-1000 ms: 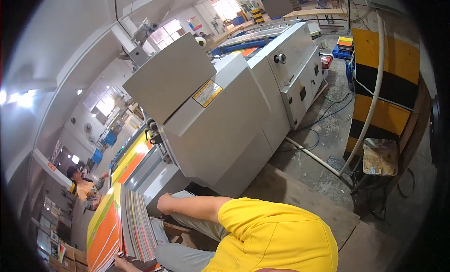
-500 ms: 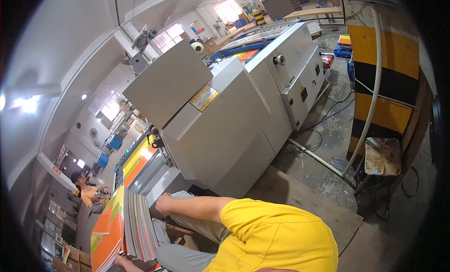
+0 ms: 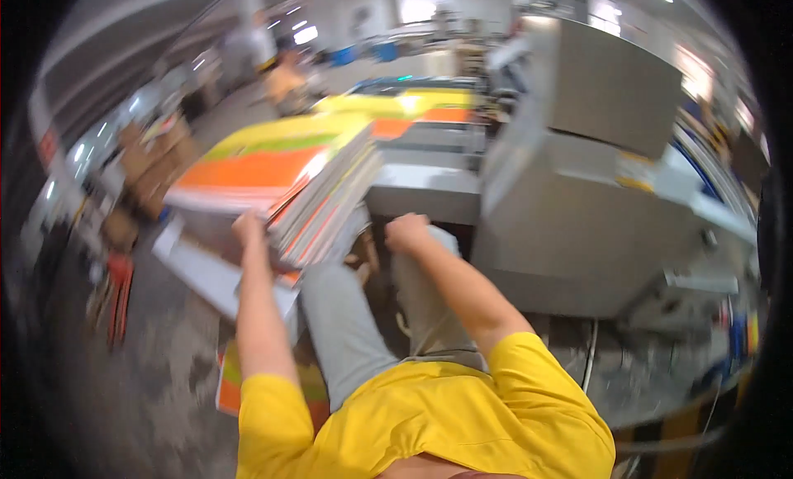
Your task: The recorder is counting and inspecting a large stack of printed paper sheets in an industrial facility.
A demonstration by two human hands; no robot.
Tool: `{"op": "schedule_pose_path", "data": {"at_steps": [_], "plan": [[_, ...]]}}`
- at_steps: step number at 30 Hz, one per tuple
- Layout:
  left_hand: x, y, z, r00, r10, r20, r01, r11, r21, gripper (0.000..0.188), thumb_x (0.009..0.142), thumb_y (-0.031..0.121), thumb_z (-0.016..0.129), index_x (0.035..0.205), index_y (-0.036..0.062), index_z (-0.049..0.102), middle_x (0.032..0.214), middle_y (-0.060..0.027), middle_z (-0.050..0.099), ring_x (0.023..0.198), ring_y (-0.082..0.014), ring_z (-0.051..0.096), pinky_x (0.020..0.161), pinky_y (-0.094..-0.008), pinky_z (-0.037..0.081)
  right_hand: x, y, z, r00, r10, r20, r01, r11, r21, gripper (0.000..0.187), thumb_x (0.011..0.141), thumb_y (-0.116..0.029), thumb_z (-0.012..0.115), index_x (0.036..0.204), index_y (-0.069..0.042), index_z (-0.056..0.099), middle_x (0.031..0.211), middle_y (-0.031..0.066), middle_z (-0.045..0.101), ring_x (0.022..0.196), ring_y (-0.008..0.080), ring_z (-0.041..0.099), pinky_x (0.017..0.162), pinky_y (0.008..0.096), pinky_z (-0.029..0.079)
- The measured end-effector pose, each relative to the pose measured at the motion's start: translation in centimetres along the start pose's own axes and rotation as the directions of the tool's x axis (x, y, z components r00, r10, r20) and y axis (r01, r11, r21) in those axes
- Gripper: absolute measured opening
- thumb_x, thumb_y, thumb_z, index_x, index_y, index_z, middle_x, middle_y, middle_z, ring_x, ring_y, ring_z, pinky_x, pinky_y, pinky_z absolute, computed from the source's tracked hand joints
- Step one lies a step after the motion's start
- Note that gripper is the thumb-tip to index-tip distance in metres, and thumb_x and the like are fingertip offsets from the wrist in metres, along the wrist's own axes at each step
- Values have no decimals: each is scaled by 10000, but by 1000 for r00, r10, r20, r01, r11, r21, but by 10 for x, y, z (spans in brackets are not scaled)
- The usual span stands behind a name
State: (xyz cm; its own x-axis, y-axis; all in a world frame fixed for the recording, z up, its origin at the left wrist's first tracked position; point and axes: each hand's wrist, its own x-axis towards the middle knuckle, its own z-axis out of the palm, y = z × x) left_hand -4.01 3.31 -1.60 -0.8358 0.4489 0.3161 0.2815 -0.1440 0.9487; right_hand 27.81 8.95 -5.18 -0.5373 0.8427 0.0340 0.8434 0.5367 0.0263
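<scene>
A thick stack of printed sheets (image 3: pixel 248 177), orange, yellow and green on top, stands in front of me to the left. At its near edge my left hand (image 3: pixel 248 228) is closed, its curled fingers on the edge of the upper sheets; motion blurs the fingertips. My right hand (image 3: pixel 407 232) rests on my right knee in a loose fist, with nothing seen in it. Just beyond the stack, similar coloured sheets (image 3: pixel 450 101) lie on the machine's feed bed.
A large grey machine (image 3: pixel 570 223) fills the right side. Under the stack is a pale board (image 3: pixel 198 268), with more printed sheets (image 3: pixel 230 384) low beside my left arm. A co-worker (image 3: pixel 289 82) is at the far left. Brown cartons (image 3: pixel 157 161) and a red-handled hand truck (image 3: pixel 120 281) stand left.
My view has swung left and down from the machine to the stack. My left hand stays at the stack's near edge, and my right hand stays on my knee.
</scene>
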Motion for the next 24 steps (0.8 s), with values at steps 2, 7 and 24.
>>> {"op": "schedule_pose_path", "data": {"at_steps": [2, 7, 24], "plan": [[0, 0, 5, 1000, 10, 8, -10, 1000, 14, 222, 701, 143, 549, 557, -26, 562, 548, -23, 517, 509, -119, 441, 481, -325, 372, 9, -1, 10, 999, -41, 1, 41, 999, 27, 286, 748, -285, 515, 897, -85, 656, 963, 124, 626, 923, 296, 592, 738, 452, 482], [-5, -18, -18, 999, 12, 53, -8, 997, -76, 193, 751, 139, 539, 684, -22, 622, 608, -40, 580, 503, -109, 518, 461, -265, 392, 37, -22, 51, 981, -192, 18, 190, 980, 64, 306, 725, -298, 534, 823, -36, 658, 887, 160, 631, 866, 306, 602, 754, 393, 483], [-30, 4, -10, 988, 102, -114, -74, 971, 227, 246, 714, 205, 676, 633, -6, 580, 546, 4, 507, 524, -78, 433, 475, -268, 356, 107, -146, -77, 602, -348, -719, 726, 613, 311, 211, 699, -281, 634, 742, -74, 632, 733, 93, 588, 745, 269, 557, 643, 370, 440]]}}
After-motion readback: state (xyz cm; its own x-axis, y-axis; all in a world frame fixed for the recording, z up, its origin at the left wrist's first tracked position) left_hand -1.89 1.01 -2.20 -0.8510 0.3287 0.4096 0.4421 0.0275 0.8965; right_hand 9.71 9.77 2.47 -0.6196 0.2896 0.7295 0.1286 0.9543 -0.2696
